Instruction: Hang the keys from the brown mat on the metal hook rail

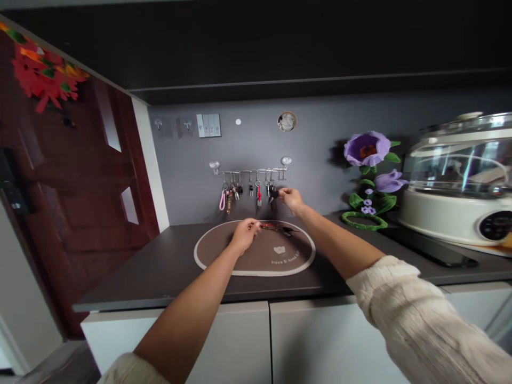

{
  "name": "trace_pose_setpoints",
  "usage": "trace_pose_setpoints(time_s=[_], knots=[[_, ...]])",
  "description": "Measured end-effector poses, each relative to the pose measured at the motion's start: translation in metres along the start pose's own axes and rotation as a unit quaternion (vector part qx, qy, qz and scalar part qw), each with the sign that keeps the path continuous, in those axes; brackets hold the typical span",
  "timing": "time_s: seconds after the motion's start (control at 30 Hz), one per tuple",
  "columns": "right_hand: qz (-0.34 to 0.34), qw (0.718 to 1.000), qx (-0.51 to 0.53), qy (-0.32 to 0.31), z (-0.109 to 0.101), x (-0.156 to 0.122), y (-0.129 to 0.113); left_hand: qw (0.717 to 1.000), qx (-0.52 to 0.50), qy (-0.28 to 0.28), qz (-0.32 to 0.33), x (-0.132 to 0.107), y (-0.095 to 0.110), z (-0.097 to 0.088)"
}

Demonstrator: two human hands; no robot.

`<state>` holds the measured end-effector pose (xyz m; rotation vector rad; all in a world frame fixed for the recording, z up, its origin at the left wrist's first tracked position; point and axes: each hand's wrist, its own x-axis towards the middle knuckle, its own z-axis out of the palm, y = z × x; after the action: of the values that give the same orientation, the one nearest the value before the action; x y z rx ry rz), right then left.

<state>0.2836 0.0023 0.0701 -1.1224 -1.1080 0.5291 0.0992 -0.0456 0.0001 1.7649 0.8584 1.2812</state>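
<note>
My right hand (293, 200) is raised to the right end of the hook rail (252, 171), fingers pinched on a dark key (275, 195) that hangs among others there. Low over the brown oval mat (224, 250), my left hand (245, 233) is closed in a pinch. Its fingertips are beside a bunch of keys with a red part (282, 229) lying on the mat; whether they grip it is too small to tell. Along the rail hang several key sets, among them a pink strap (222, 200), a brown tag (229, 202) and a red key holder (259, 194).
A purple artificial flower (367, 149) on a green ring base stands at the right, beside a black phone-like slab (436, 248) and a white appliance with a clear cover (456, 181). A dark cabinet (256, 48) overhangs the counter. A red-brown door (92, 213) is at the left.
</note>
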Motion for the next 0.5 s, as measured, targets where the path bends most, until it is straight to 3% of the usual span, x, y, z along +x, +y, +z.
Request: trace_pose_setpoints(time_s=[0.27, 0.5], knots=[[0.003, 0.998, -0.041, -0.048, -0.015, -0.044, 0.007, 1.0, 0.005, -0.013, -0.019, -0.001, -0.001, 0.002], [-0.037, 0.973, -0.221, -0.055, -0.031, -0.069, 0.025, 0.997, 0.016, 0.038, -0.061, 0.004, 0.002, 0.014]])
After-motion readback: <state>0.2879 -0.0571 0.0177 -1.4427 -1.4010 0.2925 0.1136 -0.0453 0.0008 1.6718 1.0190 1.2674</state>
